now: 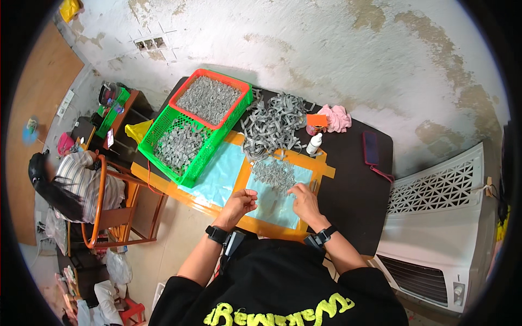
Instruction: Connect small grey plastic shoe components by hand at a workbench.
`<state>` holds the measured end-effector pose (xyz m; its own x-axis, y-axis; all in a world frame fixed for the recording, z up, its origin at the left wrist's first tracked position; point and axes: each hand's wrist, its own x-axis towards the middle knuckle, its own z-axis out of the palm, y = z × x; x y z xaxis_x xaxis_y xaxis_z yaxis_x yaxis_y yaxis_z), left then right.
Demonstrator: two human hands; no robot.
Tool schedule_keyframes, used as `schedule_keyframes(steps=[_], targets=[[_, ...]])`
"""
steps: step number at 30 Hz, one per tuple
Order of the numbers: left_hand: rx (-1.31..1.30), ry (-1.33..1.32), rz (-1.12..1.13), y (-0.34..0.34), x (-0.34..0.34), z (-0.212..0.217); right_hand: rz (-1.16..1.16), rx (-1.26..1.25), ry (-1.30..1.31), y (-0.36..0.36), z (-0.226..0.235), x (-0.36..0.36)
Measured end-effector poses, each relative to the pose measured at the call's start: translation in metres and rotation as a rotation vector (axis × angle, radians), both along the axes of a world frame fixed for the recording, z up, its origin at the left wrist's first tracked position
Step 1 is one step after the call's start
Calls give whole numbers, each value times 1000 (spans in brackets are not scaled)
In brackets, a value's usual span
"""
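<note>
My left hand (242,205) hovers over the near left edge of a light blue sheet (266,209) taped to the table. Its fingers are curled together; anything between them is too small to make out. My right hand (304,202) reaches to the near right edge of a loose heap of small clear-grey pieces (273,173) on that sheet. Thumb and fingers are drawn together there, and what they pinch is hidden. Behind the heap lies a tangled pile of grey strips (278,122).
At the left, a green basket (187,179) holds small grey pieces, with a red basket (173,103) of similar pieces resting on its far end. A white bottle (314,144), orange-topped jar (315,126), pink cloth (337,118) and phone (370,148) stand rightward. A person (89,182) sits at left.
</note>
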<state>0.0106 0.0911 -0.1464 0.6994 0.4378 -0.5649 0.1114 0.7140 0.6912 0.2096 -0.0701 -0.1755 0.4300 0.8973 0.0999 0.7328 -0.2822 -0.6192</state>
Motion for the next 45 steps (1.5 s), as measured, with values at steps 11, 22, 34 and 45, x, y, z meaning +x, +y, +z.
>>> schedule_keyframes(steps=[11, 22, 34, 45], targets=[[-26, -19, 70, -19, -44, 20, 313, -45, 108, 19, -60, -25], [39, -1, 84, -35, -29, 21, 36, 135, 1285, 22, 31, -34], [468, -109, -70, -47, -6, 64, 35, 147, 1418, 16, 113, -43], [47, -205, -13, -43, -12, 92, 110, 141, 1285, 13, 123, -25]])
